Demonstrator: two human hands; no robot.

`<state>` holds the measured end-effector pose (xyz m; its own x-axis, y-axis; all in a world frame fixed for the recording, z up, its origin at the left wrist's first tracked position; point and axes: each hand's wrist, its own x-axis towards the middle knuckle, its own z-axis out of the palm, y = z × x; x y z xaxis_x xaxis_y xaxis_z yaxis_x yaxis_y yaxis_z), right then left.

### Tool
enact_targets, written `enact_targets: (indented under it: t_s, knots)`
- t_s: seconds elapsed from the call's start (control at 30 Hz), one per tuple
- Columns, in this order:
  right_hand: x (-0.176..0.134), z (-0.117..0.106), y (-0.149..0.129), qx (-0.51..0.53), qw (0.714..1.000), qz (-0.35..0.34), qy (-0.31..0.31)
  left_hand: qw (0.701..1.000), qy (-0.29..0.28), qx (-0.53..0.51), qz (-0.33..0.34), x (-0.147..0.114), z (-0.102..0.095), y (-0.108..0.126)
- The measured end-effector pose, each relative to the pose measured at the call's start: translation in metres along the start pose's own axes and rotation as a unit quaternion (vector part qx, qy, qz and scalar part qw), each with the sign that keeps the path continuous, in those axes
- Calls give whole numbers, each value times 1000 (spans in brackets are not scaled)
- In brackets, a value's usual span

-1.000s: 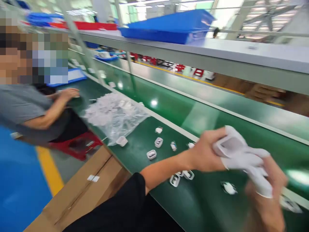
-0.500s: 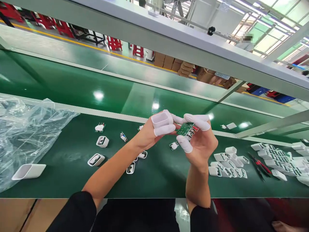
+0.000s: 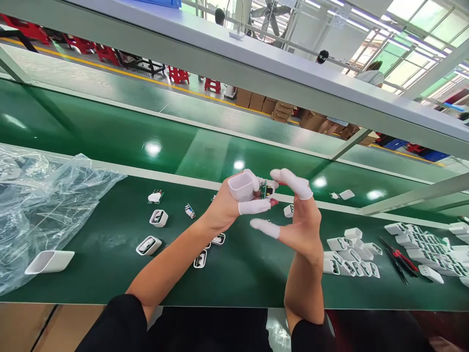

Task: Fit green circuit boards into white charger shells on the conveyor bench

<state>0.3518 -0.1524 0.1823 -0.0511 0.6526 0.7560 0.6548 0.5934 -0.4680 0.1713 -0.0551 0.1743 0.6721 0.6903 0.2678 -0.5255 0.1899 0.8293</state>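
Note:
My left hand [image 3: 229,205], with white finger cots, is closed around a white plastic housing [image 3: 241,185], whose hollow end faces me. The same hand's fingertips also hold a small green circuit board [image 3: 264,189], turned nearly edge-on, with dark parts on its right side. Just right of the board, my right hand [image 3: 302,225] is open, thumb and white-covered fingers spread apart with nothing between them. A white housing [image 3: 289,210] shows partly behind the right hand. Below my left wrist lie housings with parts inside, one of them a filled housing [image 3: 200,259].
On the left are clear plastic sheeting [image 3: 44,205], an empty housing [image 3: 50,261], two filled housings and a loose board [image 3: 156,196]. Grouped housings [image 3: 351,254], red-handled pliers [image 3: 403,259] and dark tweezers [image 3: 397,269] lie right. A shelf beam [image 3: 256,63] crosses above.
My right hand has let go of the circuit board and spread its fingers. The board, now in my left fingertips, has turned from face-on to nearly edge-on. The view has shifted slightly.

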Motion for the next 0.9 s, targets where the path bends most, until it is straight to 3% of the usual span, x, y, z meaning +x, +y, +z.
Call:
enact_targets:
  t_s: [0.1, 0.2, 0.37, 0.47, 0.67, 0.9]
  knots:
    - [5, -9, -1, 57, 997, 50, -7, 988, -28, 112, 103, 1, -8, 1]
    - [8, -11, -4, 55, 992, 116, -3, 949, -57, 230, 210, 0, -11, 4]
    - [11, -4, -3, 103, 979, 155, -76, 893, -103, 315, 305, -2, -10, 7]
    - [9, -3, 2, 133, 981, 136, -36, 876, -101, 340, 328, 0, -11, 5]
    - [4, -5, -4, 135, 976, 30, 167, 821, -58, 381, 421, 10, -18, -5]
    - [10, 13, -27, 96, 975, -78, 184, 777, -24, 425, 464, 12, -19, -8]
